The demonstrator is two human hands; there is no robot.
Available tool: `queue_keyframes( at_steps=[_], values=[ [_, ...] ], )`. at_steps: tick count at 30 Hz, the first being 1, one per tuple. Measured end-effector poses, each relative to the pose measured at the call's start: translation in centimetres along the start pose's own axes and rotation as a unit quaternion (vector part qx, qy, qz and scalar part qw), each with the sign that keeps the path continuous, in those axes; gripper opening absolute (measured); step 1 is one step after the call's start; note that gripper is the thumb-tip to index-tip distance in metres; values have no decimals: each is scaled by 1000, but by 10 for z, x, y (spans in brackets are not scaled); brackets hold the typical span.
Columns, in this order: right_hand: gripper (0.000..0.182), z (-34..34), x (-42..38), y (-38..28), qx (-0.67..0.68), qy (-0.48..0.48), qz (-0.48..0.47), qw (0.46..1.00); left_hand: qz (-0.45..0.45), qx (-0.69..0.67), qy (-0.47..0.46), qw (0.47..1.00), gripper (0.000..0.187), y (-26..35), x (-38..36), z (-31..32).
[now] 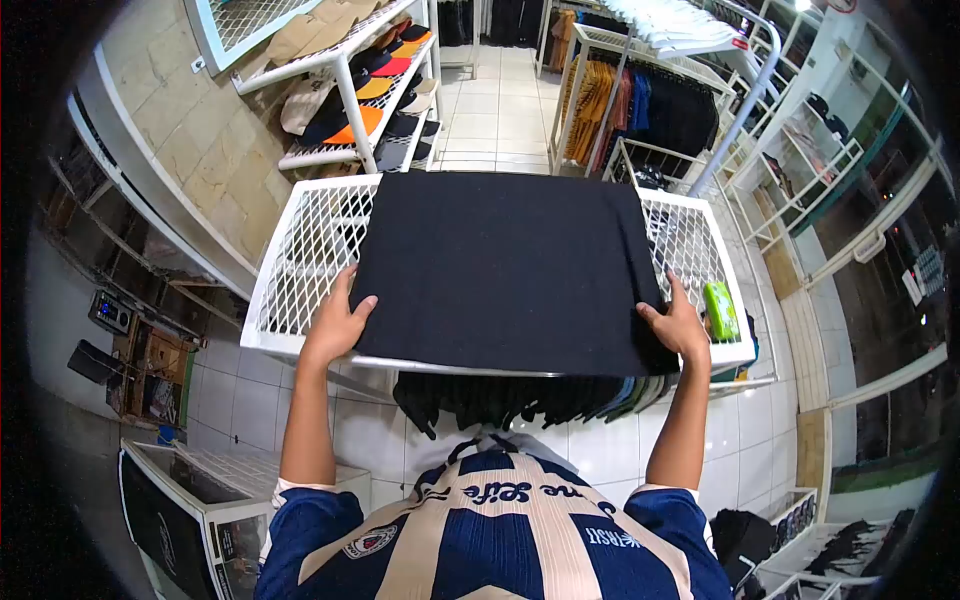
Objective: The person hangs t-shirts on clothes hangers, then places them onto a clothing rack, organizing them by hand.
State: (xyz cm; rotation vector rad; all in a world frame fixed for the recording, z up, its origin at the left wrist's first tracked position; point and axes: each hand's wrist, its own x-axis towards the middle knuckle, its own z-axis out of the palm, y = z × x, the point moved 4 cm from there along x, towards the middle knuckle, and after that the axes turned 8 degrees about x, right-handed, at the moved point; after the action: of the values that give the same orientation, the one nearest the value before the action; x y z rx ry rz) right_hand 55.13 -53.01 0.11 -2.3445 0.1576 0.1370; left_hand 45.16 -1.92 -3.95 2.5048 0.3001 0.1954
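A black cloth (505, 270), flat and nearly rectangular, is spread across the white mesh-topped table (270, 320). It looks like a folded garment or a fabric panel; the view does not show which. At its left edge rests my left hand (340, 318), the thumb over the fabric and the index finger stretched along the side. My right hand (680, 322) is at the right edge in a similar pose, thumb on the cloth and index finger pointing away from me. Both hands look open, though the other fingers are partly hidden.
A green packet (720, 310) lies on the mesh right of my right hand. Dark garments (500, 398) hang beneath the table's near edge. Beyond stand a cap shelf (345, 100) on the left and a clothes rack (590, 110) on the right. A glass-sided case (200, 500) stands lower left.
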Motion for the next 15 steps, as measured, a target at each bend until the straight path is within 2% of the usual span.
queue_keyframes(
  at_steps=[1, 3, 5, 6, 7, 9, 11, 13, 15],
  values=[
    [86, -2, -19, 0, -36, 4, 22, 999, -4, 3, 2, 1000, 62, 0, -14, -4],
    [81, 4, -27, 32, -16, -10, 35, 999, -90, -105, -28, 990, 58, 15, -40, -10],
    [73, 6, -20, 66, -33, 38, -39, 998, -30, -152, 20, 988, 56, -11, -38, 5],
    [64, 5, -11, 82, -3, 40, -58, 998, -77, -151, -2, 985, 52, -1, -42, -4],
    [54, -7, -25, 66, -21, 72, -104, 992, -34, -168, 42, 984, 47, -17, -37, -4],
    [48, -36, -59, 41, 161, 107, -120, 974, -15, -178, 78, 981, 45, 6, -56, -39],
    [46, -50, -90, 30, 264, 164, -169, 935, -16, -204, 111, 973, 43, 30, -84, -69],
    [49, -48, -105, 45, 300, 164, -168, 925, -12, -204, 121, 971, 45, 23, -104, -67],
    [53, -24, -110, 76, 224, 111, -56, 967, -45, -165, 77, 982, 53, -12, -117, -31]
  ],
)
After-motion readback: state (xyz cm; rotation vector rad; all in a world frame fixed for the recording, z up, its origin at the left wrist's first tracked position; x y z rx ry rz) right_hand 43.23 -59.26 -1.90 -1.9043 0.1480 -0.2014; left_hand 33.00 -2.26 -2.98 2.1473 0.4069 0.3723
